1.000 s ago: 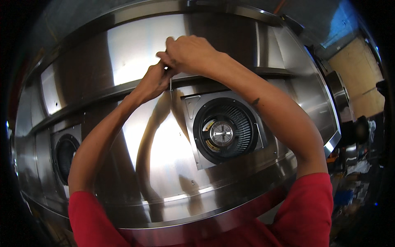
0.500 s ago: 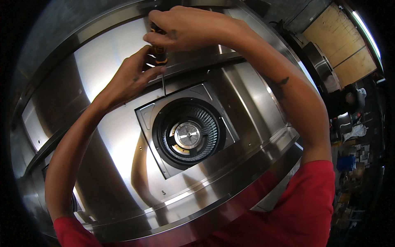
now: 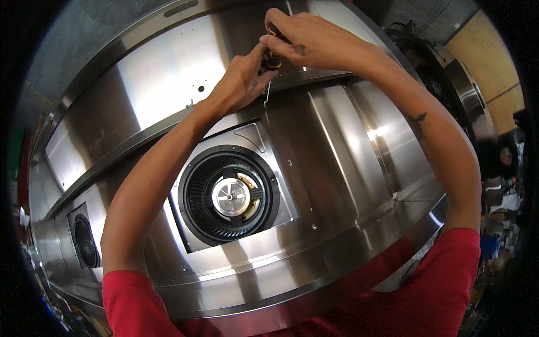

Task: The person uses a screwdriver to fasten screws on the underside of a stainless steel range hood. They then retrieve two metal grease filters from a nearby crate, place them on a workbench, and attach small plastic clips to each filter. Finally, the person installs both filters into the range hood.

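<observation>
far left: one round black blower, smaller in view, set in the side of the wide steel housing before you.

next: your left red sleeve, the bare forearm rising from it and slanting up across the housing.

left of centre, upper panel: one small dark hole; below it, a small metal fitting at the ledge, near your left wrist.

centre: one larger blower, black ring, finned drum, bright round hub, seated in a square opening.

above this blower: your left hand, fingers partly curled at the lower end of the screwdriver; whether they pinch it, you cannot tell.

beside it: one screwdriver, black and orange handle, thin shaft pointing down to the ledge near the opening's upper right corner; contact at the tip is too small to tell.

adjoining: your right hand, closed round the upper handle.

right: your right forearm, a dark mark on it, down to the other red sleeve.

far right: one wooden board, and below it one blue object among mixed clutter.
</observation>
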`<move>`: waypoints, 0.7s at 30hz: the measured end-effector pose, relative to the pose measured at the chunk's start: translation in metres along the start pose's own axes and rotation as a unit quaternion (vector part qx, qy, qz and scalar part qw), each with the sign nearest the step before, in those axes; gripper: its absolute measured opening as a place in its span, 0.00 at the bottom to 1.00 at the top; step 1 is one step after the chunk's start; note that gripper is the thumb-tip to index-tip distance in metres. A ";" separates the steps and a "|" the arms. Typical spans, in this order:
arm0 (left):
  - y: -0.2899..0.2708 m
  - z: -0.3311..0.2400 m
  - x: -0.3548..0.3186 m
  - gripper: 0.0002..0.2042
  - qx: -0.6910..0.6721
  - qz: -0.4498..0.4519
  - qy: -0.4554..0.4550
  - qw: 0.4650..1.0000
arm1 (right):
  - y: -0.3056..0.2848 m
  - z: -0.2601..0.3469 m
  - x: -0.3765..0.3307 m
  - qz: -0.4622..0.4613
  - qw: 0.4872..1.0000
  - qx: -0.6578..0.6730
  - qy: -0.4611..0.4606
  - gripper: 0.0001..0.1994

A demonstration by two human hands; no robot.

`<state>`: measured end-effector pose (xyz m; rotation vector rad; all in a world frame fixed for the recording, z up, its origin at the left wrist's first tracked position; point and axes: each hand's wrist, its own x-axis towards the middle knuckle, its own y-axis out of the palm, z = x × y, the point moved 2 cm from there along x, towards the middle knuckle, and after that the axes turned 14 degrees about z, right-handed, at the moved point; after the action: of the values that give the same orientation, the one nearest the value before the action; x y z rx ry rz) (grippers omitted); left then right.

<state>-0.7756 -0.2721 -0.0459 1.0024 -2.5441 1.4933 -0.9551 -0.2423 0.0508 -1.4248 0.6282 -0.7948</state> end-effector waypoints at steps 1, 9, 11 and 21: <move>0.004 0.006 0.003 0.21 0.010 0.010 -0.025 1.000 | 0.004 -0.005 0.000 -0.003 1.000 0.004 -0.009 0.19; 0.017 0.014 0.021 0.19 0.031 0.024 -0.092 0.995 | 0.019 -0.041 0.003 -0.007 0.997 0.057 -0.046 0.18; 0.016 0.013 0.022 0.20 0.035 0.019 -0.099 0.994 | 0.018 -0.042 0.002 -0.010 0.997 0.061 -0.056 0.18; 0.024 0.000 0.014 0.20 0.042 0.014 -0.137 0.990 | 0.029 -0.039 -0.006 -0.018 0.994 0.070 -0.082 0.18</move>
<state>-0.7991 -0.2713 -0.0598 1.2700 -2.7030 1.5816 -0.9867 -0.2626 0.0191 -1.3602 0.4139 -0.7260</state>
